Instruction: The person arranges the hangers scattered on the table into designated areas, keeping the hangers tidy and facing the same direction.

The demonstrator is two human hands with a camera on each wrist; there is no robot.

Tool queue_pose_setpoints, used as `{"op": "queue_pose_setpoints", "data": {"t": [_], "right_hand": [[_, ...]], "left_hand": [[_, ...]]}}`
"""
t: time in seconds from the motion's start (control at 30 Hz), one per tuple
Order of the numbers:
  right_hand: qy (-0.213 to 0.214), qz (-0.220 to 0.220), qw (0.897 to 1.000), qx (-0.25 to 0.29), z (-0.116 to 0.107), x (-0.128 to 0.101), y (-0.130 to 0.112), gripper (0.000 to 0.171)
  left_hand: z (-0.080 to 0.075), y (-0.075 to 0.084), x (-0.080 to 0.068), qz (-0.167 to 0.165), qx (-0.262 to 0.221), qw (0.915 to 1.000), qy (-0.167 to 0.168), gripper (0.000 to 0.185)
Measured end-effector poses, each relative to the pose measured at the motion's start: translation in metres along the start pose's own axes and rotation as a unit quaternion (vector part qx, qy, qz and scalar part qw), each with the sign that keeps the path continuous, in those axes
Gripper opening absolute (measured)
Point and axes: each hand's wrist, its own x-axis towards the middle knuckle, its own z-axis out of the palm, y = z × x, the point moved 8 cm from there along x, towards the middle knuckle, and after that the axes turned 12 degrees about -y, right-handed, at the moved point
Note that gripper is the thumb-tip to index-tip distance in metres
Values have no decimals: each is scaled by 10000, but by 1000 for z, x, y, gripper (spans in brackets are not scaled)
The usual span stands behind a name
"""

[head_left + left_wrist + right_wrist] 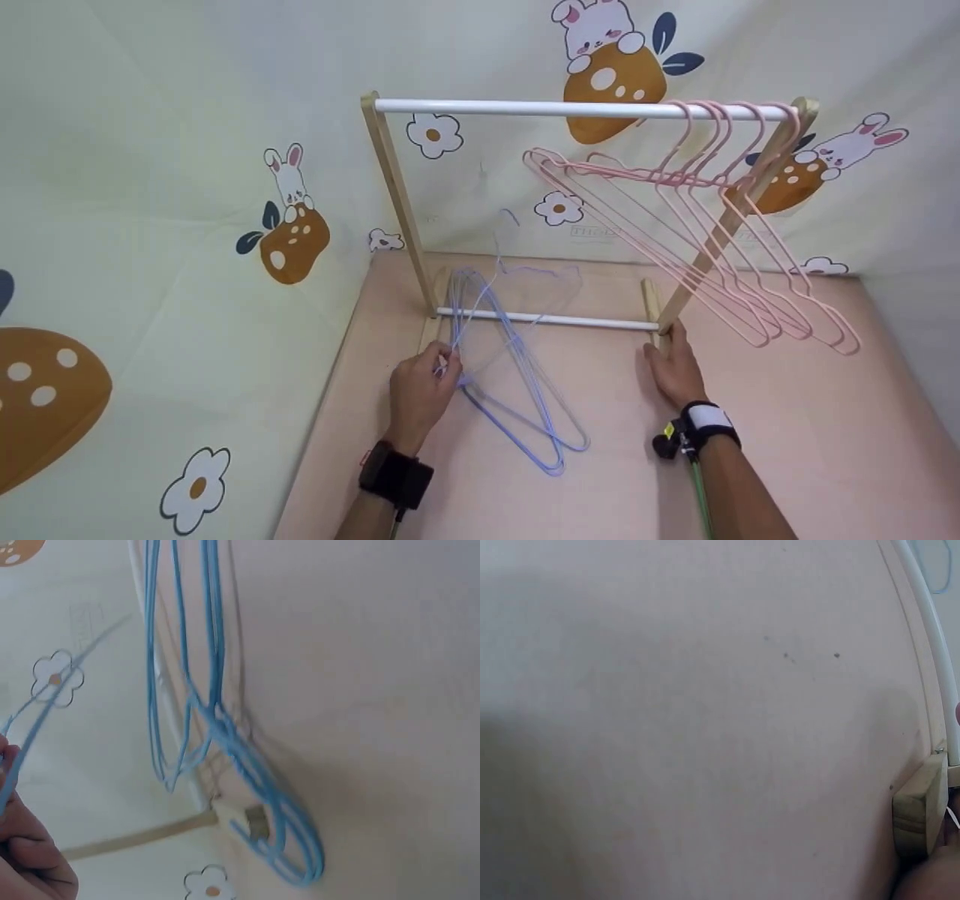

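Observation:
My left hand pinches a thin blue clothes hanger, lifted and blurred in the head view. Beside that hand, several more blue hangers lie in a bundle across the low white bar of a small clothes rack. My right hand grips the rack at the foot of its right wooden post, thumb toward the inner side. In the right wrist view the end of that wooden foot shows, with the fingers mostly out of frame.
Several pink hangers hang from the right end of the top white rail. The rack stands on a pale pink surface. Behind and to the left, a printed cloth wall encloses it.

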Motion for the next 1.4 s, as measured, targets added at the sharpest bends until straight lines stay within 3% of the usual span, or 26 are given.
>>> {"op": "queue_pose_setpoints", "data": {"t": [0.2,0.47,0.8,1.0,1.4], "right_hand": [[-14,-71,10000,-13,1,-1,-2,80],[-76,-40,9999,79,-1,-1,-3,81],[35,-145,9999,6,0,0,-1,79],[130,-207,9997,-10,0,1,0,78],[-23,0,10000,-26,0,0,0,84]], "left_hand": [[-38,3,-2,503,460,9962,549,14],[-78,7,0,1022,574,9889,910,10],[-118,30,0,2048,788,9638,1516,3],[-138,37,5,2045,750,9639,1529,11],[-179,38,19,1758,597,9593,2129,21]]}}
